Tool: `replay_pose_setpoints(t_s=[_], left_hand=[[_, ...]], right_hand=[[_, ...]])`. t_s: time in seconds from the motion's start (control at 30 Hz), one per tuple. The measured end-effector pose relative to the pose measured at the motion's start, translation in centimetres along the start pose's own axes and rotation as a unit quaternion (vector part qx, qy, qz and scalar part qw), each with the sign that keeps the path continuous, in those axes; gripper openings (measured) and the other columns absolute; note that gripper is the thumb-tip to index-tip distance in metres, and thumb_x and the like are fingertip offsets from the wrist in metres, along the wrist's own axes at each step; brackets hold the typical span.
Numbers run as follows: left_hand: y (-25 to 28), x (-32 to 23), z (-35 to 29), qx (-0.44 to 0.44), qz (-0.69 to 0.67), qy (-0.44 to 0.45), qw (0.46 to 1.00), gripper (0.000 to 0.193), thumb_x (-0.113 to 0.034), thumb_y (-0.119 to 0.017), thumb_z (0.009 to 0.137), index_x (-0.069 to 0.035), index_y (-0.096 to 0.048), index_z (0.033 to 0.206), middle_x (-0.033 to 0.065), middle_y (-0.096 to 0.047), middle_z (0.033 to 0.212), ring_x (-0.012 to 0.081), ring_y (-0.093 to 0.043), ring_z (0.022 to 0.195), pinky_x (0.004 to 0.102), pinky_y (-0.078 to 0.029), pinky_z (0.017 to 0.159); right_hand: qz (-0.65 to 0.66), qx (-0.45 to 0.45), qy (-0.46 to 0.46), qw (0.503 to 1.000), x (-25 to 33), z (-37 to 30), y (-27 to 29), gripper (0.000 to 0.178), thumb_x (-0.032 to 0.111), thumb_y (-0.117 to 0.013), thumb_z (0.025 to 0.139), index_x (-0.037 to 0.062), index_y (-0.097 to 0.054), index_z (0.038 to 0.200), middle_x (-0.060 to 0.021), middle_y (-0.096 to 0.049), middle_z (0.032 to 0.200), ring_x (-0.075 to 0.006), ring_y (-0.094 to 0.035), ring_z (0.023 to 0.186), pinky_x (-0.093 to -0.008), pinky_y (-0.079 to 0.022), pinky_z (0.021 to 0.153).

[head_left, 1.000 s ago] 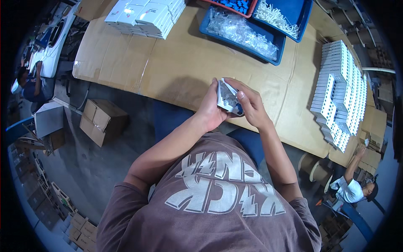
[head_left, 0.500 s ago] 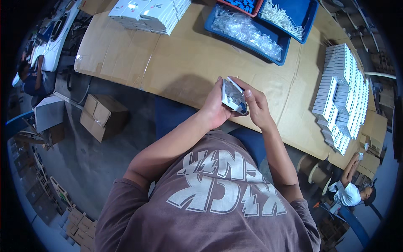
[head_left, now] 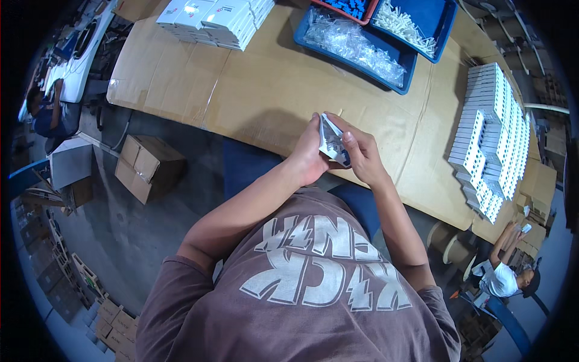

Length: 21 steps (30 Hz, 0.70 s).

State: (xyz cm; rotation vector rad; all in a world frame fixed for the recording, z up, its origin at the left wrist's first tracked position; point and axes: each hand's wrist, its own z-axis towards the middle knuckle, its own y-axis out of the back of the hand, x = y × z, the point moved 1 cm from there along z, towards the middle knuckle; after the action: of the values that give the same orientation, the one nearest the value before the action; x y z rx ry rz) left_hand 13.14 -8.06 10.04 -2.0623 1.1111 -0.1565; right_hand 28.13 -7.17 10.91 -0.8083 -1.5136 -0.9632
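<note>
Between my hands, just over the table's near edge, is a small white box (head_left: pixel 330 143) with its hinged side partly raised. Clear and dark blue bits show inside, too small to name. My left hand (head_left: pixel 306 155) cups the box from the left, thumb along its upper edge. On the other side my right hand (head_left: pixel 363 154) has its thumb bent over the box and its fingers behind the raised side. The fingertips under the box are hidden.
Cardboard covers the table (head_left: pixel 259 90). White boxes (head_left: pixel 220 21) are stacked at the far left. Blue trays hold clear bags (head_left: pixel 353 48) and white plugs (head_left: pixel 404 27); a red tray (head_left: pixel 366 19) holds blue pieces. White cases (head_left: pixel 488 142) stand at right. Two co-workers are nearby.
My right hand has shifted slightly left, pressing the raised side closer to the box, so the opening is narrower. My left hand stays in place. The right co-worker's hands have moved.
</note>
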Motion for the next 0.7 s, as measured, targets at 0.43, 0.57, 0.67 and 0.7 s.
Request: replay_pose_setpoints(t_s=[0.43,0.57,0.67,0.7], left_hand=[[0.8,0.2,0.4,0.01,-0.005,0.008,1.0,0.063,-0.061,-0.015,0.109,-0.017,-0.054,0.133,0.0068,-0.062,0.126,0.0262,-0.062,0.12,0.0536,-0.051,0.1],[0.5,0.1,-0.1,0.016,0.035,0.004,0.999,0.062,-0.061,-0.019,0.109,-0.017,-0.052,0.136,0.007,-0.062,0.127,0.025,-0.062,0.119,0.0519,-0.051,0.1],[-0.2,-0.1,-0.7,0.014,0.038,-0.024,0.999,0.058,-0.058,-0.022,0.11,-0.017,-0.05,0.139,0.0061,-0.062,0.128,0.0246,-0.062,0.118,0.0512,-0.05,0.1],[-0.1,-0.1,-0.8,0.014,0.039,-0.024,0.999,0.058,-0.058,-0.022,0.11,-0.017,-0.05,0.139,0.0061,-0.062,0.128,0.0246,-0.062,0.118,0.0512,-0.05,0.1]], right_hand=[[-0.029,0.019,-0.004,0.999,-0.1,-0.2,-0.5,0.042,0.024,-0.047,0.11,-0.0046,-0.059,0.139,-0.0241,-0.058,0.145,-0.0339,-0.054,0.138,-0.0379,-0.041,0.113],[-0.062,0.002,0.046,0.997,-0.3,-0.6,-0.6,0.039,0.017,-0.051,0.108,-0.0034,-0.059,0.14,-0.0247,-0.057,0.146,-0.0339,-0.051,0.141,-0.0384,-0.039,0.115],[-0.048,0.018,0.038,0.998,-0.1,-0.7,-0.3,0.04,0.016,-0.044,0.11,-0.0011,-0.057,0.143,-0.0223,-0.051,0.153,-0.032,-0.045,0.145,-0.0394,-0.033,0.12],[-0.048,0.017,0.038,0.998,-0.1,-0.8,-0.4,0.04,0.016,-0.044,0.11,-0.0011,-0.057,0.143,-0.0223,-0.051,0.153,-0.032,-0.045,0.145,-0.0394,-0.033,0.12]])
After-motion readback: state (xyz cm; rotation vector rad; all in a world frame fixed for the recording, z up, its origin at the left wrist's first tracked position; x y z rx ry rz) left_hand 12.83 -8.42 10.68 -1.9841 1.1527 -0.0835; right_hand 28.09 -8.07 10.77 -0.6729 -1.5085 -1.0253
